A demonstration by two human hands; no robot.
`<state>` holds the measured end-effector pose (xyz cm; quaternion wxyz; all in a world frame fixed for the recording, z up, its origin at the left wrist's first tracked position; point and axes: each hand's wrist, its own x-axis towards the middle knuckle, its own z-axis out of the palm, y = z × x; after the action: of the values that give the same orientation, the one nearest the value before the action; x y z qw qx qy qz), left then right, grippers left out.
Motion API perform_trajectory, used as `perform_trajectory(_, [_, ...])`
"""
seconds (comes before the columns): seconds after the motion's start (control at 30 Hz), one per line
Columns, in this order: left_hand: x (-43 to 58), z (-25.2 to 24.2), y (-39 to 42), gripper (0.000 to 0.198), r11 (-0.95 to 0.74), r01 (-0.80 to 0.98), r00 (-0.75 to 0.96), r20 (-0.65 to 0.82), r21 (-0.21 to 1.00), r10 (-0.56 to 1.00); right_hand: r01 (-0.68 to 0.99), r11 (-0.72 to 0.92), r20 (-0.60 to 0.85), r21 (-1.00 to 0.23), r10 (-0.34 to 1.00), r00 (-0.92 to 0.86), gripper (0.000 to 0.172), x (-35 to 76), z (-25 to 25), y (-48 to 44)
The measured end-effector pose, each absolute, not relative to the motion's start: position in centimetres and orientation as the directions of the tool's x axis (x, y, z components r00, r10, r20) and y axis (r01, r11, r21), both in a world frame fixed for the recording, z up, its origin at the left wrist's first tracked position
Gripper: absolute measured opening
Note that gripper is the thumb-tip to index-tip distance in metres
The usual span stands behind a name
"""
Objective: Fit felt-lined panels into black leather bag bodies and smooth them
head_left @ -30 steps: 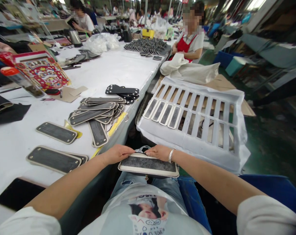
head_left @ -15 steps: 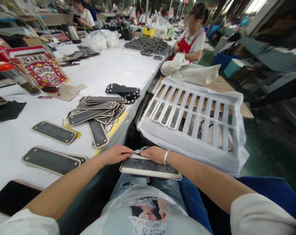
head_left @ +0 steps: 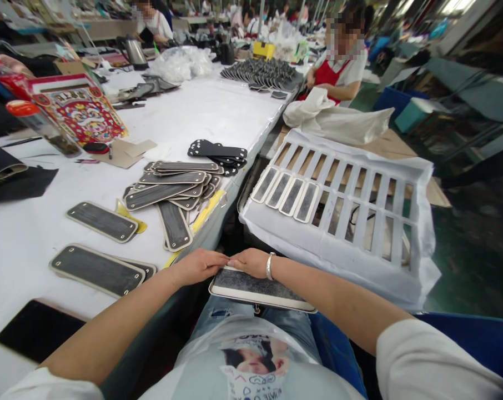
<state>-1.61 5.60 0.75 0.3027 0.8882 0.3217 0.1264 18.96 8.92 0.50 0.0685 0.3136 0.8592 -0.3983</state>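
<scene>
Two bare hands (head_left: 199, 266) (head_left: 251, 263) are curled nearly closed, side by side. A grey, cream-bordered rectangular panel (head_left: 263, 286) is gripped at its far edge.

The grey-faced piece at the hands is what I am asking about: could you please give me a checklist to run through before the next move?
1. Left hand at the far edge of the grey-faced piece: ok.
2. Right hand at that edge, meeting the left: ok.
3. A hand at the piece's right end: not ok; both are towards its left.
4. Support underneath: cannot tell, underside hidden.
5. Grey panels side by side on the white slotted frame: ok, four in a row.
6. Dark strips neatly stacked: not ok; they overlap at angles.
</scene>
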Motion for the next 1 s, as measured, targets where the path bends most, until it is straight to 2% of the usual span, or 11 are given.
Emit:
perform_trajectory(0.17, [-1.2, 0.9, 5.3, 0.032, -0.617, 0.545, 0.753, -0.009, 0.568, 0.658, 0.579, 0.428, -0.402, -0.694, 0.436, -0.805, 0.04, 23.6, 1.0, 8.9])
perform_trajectory(0.33, [-1.1, 1.0, 5.7, 0.033, -0.607, 0.557, 0.753, -0.038, 0.566, 0.656, 0.669, 0.271, -0.499, -0.692, 0.491, -0.714, 0.043, 31.5, 1.9, 7.7])
perform_trajectory(0.47, [-0.7, 1.6, 5.7, 0.035, -0.592, 0.647, 0.715, -0.112, 0.48, 0.69, 0.706, 0.276, -0.498, -0.653, 0.546, -0.674, 0.042, 33.1, 2.0, 7.3])
perform_trajectory(0.53, [0.0, 1.8, 4.9, 0.036, -0.637, 0.661, 0.707, -0.043, 0.396, 0.706, 0.732, 0.321, -0.405, -0.601, 0.667, -0.626, 0.039, 33.2, 2.4, 6.8])
perform_trajectory(0.6, [1.4, 2.0, 3.4, 0.037, -0.704, 0.623, 0.725, 0.087, 0.34, 0.683, 0.728, 0.375, -0.2, -0.575, 0.798, -0.569, 0.035, 33.6, 3.1, 5.3])
perform_trajectory(0.67, [3.5, 1.9, 1.5, 0.036, -0.759, 0.556, 0.747, 0.195, 0.338, 0.635, 0.7, 0.438, 0.026, -0.564, 0.857, -0.515, 0.033, 34.2, 3.8, 2.9])
perform_trajectory(0.73, [6.1, 1.7, -0.4, 0.031, -0.787, 0.5, 0.762, 0.249, 0.36, 0.598, 0.696, 0.489, 0.173, -0.525, 0.863, -0.475, 0.03, 34.9, 4.0, -0.2])
perform_trajectory(0.83, [9.6, 1.2, -2.1, 0.025, -0.796, 0.469, 0.767, 0.271, 0.382, 0.581, 0.736, 0.495, 0.271, -0.462, 0.869, -0.414, 0.025, 35.2, 2.8, -4.3])
perform_trajectory(0.93, [11.7, 0.8, -2.5, 0.018, -0.79, 0.468, 0.764, 0.267, 0.396, 0.587, 0.746, 0.468, 0.34, -0.475, 0.879, -0.335, 0.014, 34.9, 0.5, -6.5])
perform_trajectory(1.0, [12.2, 0.8, -2.4, 0.017, -0.779, 0.481, 0.763, 0.245, 0.403, 0.598, 0.743, 0.454, 0.395, -0.491, 0.877, -0.274, 0.013, 34.6, -0.6, -7.2])
